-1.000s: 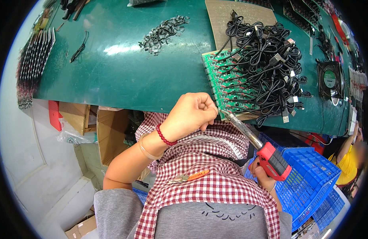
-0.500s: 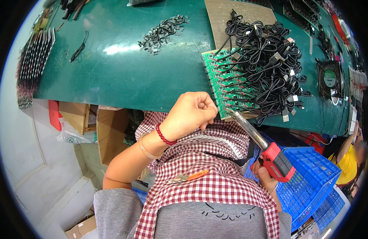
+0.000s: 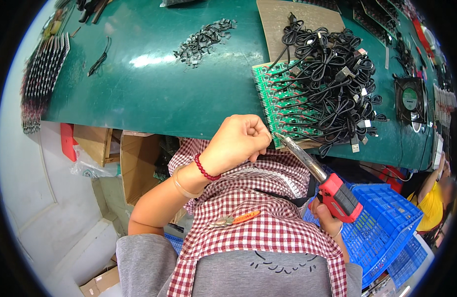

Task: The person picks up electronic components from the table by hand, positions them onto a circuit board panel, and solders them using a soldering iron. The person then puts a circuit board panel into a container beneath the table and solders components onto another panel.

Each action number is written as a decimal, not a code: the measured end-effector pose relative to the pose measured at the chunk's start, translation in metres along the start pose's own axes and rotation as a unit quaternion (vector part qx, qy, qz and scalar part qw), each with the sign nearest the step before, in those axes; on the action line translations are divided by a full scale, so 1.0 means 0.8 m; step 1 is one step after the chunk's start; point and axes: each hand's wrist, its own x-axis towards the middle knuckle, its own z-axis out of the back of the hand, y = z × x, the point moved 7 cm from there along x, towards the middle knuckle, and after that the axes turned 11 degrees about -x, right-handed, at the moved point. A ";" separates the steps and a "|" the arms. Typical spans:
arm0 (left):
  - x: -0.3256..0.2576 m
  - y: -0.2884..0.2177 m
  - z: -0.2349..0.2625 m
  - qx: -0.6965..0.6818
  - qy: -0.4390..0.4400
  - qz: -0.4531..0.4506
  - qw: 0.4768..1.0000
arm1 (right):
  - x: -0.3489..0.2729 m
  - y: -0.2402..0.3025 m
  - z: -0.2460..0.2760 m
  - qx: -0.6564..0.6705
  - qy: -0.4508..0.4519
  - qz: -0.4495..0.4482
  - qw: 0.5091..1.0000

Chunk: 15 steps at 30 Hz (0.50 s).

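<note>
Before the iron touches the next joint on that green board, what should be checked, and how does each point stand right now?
1. Right hand grips red soldering iron: ok.
2. Iron tip at near edge of green circuit board: ok.
3. Left hand closed beside the tip; solder wire in it: cannot tell.
4. Black cables heaped over the board, close to the tip: not ok.
5. Board flat on green table: cannot tell.

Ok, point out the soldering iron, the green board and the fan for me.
Soldering iron (image 3: 340, 197), head view, on its red body.
Green board (image 3: 268, 89), head view, on its bare left part.
Fan (image 3: 410, 99), head view, on its hub.
</note>
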 end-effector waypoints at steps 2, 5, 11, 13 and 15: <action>-0.001 -0.001 0.000 -0.004 -0.002 0.000 1.000 | -0.001 0.001 0.000 0.006 0.006 0.004 1.000; -0.003 0.000 0.000 -0.009 -0.006 0.003 1.000 | -0.001 0.003 0.003 0.039 -0.002 0.021 0.999; -0.002 -0.047 0.047 0.153 -0.092 -0.146 0.973 | 0.002 0.027 -0.009 0.111 0.014 0.068 0.991; -0.024 -0.114 0.094 0.441 -0.318 -0.334 0.770 | 0.007 0.043 -0.008 0.190 0.010 0.062 0.980; -0.024 -0.133 0.130 0.521 -0.422 -0.308 0.675 | 0.010 0.041 -0.009 0.192 0.012 0.079 0.978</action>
